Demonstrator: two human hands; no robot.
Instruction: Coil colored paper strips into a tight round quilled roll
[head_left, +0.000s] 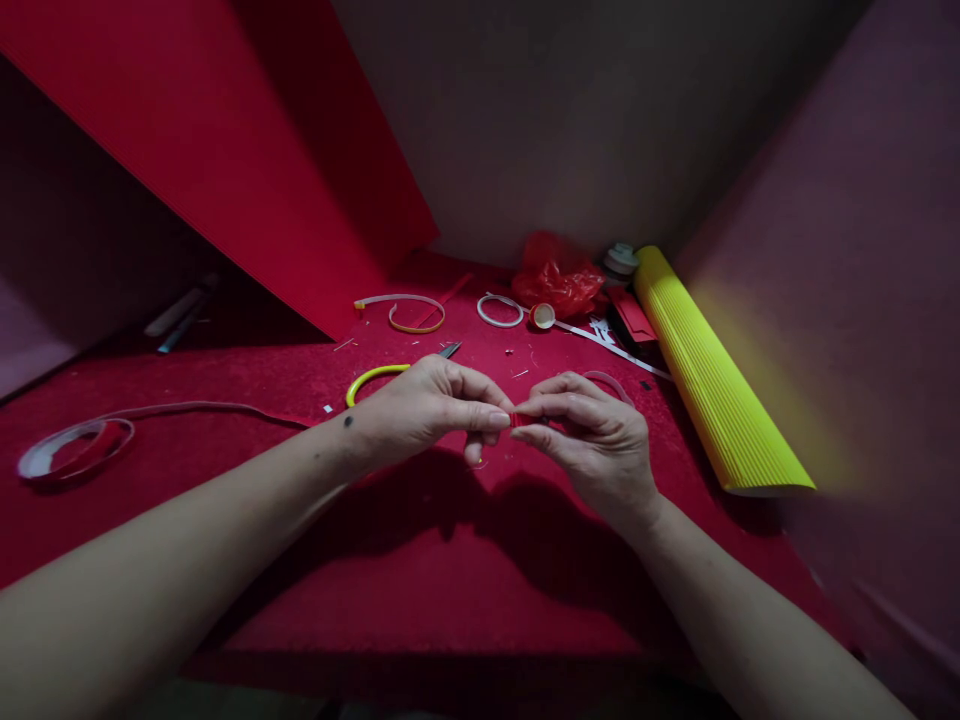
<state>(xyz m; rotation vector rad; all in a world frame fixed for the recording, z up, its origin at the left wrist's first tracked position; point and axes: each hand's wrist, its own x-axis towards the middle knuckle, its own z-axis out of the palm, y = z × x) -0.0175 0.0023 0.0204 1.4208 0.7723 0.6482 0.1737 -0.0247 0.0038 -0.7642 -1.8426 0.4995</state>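
2 hands (517,420) pinch a small red piece (519,419), mostly hidden by fingertips.

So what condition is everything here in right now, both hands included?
left hand: pinching the small red piece
right hand: pinching the same piece
small red piece: held between both hands, off the cloth
yellow ribbed roll: rolled up, lying flat
tape roll: partly unwound
red plastic bag: crumpled

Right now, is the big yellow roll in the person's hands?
No, the yellow roll lies on the red cloth to the right, while both hands pinch a tiny red piece.
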